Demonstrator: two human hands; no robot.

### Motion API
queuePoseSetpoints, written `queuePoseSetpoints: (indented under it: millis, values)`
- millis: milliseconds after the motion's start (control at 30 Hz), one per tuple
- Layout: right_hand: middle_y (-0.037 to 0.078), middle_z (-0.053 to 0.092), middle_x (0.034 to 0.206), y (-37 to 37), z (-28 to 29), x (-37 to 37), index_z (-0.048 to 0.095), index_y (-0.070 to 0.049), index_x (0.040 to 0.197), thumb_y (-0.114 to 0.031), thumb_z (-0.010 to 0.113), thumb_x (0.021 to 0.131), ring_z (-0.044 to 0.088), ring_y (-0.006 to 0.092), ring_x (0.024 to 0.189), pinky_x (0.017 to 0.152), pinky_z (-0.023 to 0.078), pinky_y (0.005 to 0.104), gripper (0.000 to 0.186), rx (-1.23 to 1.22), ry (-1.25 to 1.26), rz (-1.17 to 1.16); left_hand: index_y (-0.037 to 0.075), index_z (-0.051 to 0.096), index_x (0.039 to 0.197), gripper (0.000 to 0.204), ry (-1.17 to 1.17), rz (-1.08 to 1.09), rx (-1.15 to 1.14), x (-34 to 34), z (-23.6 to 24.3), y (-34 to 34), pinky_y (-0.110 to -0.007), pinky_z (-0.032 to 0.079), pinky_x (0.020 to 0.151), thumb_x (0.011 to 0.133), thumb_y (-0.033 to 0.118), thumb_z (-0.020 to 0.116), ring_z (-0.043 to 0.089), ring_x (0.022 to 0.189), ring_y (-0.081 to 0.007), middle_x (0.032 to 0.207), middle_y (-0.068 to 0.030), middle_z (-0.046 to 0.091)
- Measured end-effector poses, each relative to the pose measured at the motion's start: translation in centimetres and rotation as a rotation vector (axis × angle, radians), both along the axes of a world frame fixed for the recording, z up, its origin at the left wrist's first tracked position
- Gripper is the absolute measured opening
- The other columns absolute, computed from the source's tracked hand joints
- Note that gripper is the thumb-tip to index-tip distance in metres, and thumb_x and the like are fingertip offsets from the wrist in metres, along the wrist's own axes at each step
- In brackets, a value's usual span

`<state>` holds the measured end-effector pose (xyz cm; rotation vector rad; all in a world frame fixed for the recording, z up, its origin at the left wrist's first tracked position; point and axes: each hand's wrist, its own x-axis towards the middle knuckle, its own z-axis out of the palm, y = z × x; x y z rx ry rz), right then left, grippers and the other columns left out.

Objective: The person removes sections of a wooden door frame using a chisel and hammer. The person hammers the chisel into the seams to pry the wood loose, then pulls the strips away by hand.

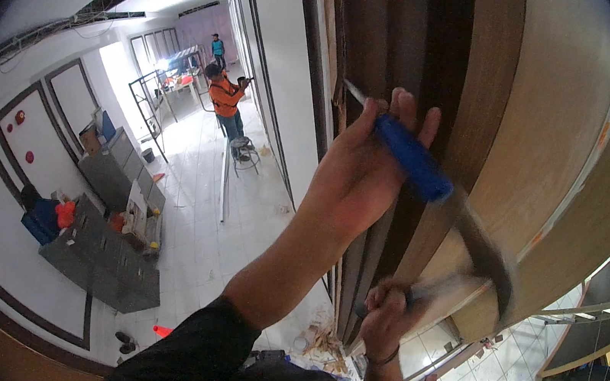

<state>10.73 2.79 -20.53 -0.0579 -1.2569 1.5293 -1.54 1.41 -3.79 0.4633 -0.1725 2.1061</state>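
- Head view, my only feed: left hand (367, 160) is raised in front of the work, thumb and fingers pinching a tool with a smooth blue handle and thin metal shaft (411, 158).
- That tool slants up and leftward; its tip is at the narrow brown wooden trim (331, 47) along the wall edge. Can't tell from here whether it bites in or just touches.
- Right hand (384, 324) is lower, fingers wrapped round the grip of a hammer with a dark curved metal head (490, 257) (badly blurred, so I won't swear to its exact outline).
- Hammer head is close by the butt of the blue handle; contact or gap, I can't tell.
- Behind both hands: tall dark-brown wood panels (439, 23), with paler tan wood sheets (555, 108) to their right.
- Below, splintered light-wood scraps (326, 351) lie on the white tiled floor (183, 267).
- Down the room I see a person in an orange top (223, 99) beside a round-seated metal stool (243, 143), and a person in a teal top (218, 48) further back.
- Left side: low grey filing cabinets (107, 257). Far right: a metal ladder (589, 313).
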Motion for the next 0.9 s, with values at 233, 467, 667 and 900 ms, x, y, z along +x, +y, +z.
queuePoseSetpoints:
  millis: [233, 467, 667, 900]
  values:
    - [0.004, 0.048, 0.064, -0.1, 0.7, 1.1, 0.042, -0.006, 0.093, -0.049, 0.055, 0.088, 0.043, 0.0116, 0.047, 0.042, 0.037, 0.0243, 0.045, -0.048, 0.199, -0.225, 0.002, 0.041, 0.109, 0.022, -0.035, 0.050, -0.006, 0.6, 0.6, 0.7, -0.046, 0.037, 0.108, 0.098, 0.020, 0.040, 0.057, 0.104, -0.0259, 0.104, -0.0122, 0.056]
    - [0.003, 0.044, 0.067, 0.2, -0.3, 1.7, 0.035, -0.008, 0.106, -0.022, 0.046, 0.096, 0.042, 0.0089, 0.049, 0.040, 0.038, 0.0232, 0.021, 0.116, 0.016, -0.144, 0.004, 0.043, 0.101, 0.018, 0.017, 0.153, -0.071, 0.0, 0.4, 0.3, -0.045, 0.041, 0.105, 0.098, 0.022, 0.041, 0.058, 0.099, -0.0223, 0.095, -0.0092, 0.055]
    - [0.002, 0.040, 0.063, 0.2, -1.5, 0.6, 0.036, -0.007, 0.100, -0.029, 0.046, 0.095, 0.039, 0.0073, 0.046, 0.037, 0.035, 0.0221, 0.024, -0.023, -0.171, -0.185, 0.008, 0.048, 0.093, 0.028, 0.150, 0.103, -0.002, 1.2, -0.4, 1.6, -0.038, 0.047, 0.089, 0.097, 0.035, 0.042, 0.056, 0.085, -0.0205, 0.088, -0.0067, 0.053]
    - [0.003, 0.041, 0.063, -0.7, 1.3, 0.7, 0.037, -0.005, 0.098, -0.053, 0.053, 0.088, 0.041, 0.0082, 0.047, 0.036, 0.035, 0.0217, 0.051, -0.057, 0.045, -0.138, 0.006, 0.049, 0.090, 0.034, -0.053, -0.011, 0.272, 3.2, -0.5, 1.9, -0.030, 0.044, 0.065, 0.096, 0.039, 0.044, 0.048, 0.066, -0.0147, 0.065, -0.0009, 0.040]
